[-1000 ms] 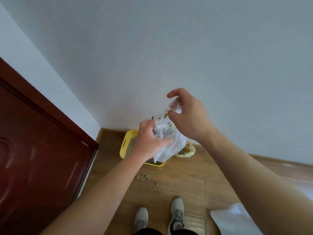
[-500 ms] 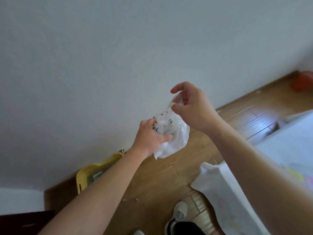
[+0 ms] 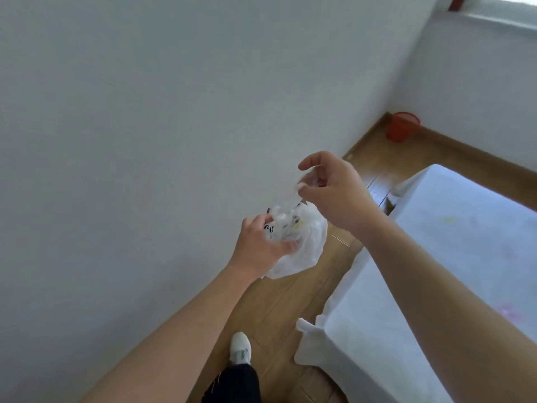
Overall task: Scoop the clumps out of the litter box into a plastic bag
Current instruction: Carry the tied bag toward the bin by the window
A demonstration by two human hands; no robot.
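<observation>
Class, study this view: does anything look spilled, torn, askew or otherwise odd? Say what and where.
Nothing stands out. The plastic bag is crumpled but looks intact, gripped by the left hand and pinched at its top by the right hand. The red wastebasket stands upright.

A home bedroom: white-sheeted bed [image 3: 436, 257], wood floor [image 3: 290, 301].

A white wall [image 3: 145, 112] closes off the whole left side, near the left hand [image 3: 258, 245]. On the right, a bed [image 3: 436, 271] under a white sheet fills the space below the right hand [image 3: 334, 193]. Between them a narrow strip of wooden floor [image 3: 290, 301] runs to a red basket [image 3: 402, 126] in the far corner; a shoe [image 3: 240, 347] stands at its near end. Both hands hang in open air above the strip, and the plastic bag [image 3: 305, 242] they hold fills the gap between them.
</observation>
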